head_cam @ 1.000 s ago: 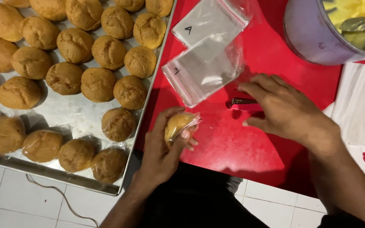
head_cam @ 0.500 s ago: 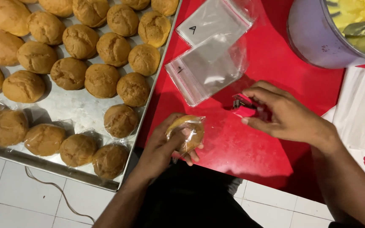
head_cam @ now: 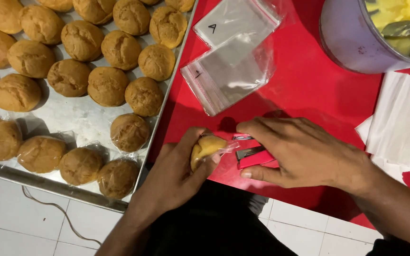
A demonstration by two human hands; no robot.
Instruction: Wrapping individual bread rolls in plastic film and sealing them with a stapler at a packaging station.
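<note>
Nearest, a bagged bun [head_cam: 206,148] is pinched in the curled fingers of the left hand [head_cam: 174,173], while a red stapler [head_cam: 253,156] just beside it is gripped by the right hand [head_cam: 304,154] on the red worktop [head_cam: 309,90]. Beyond the fingers, clear plastic bags [head_cam: 228,71] are laid. Farther left of them, a metal tray [head_cam: 81,118] of buns [head_cam: 107,85] is seen.

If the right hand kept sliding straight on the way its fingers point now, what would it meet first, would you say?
The right hand points left with the red stapler under its fingers. Straight on, it would most likely meet the bagged bun held in the left hand, which lies just beside the stapler's open end.
</note>
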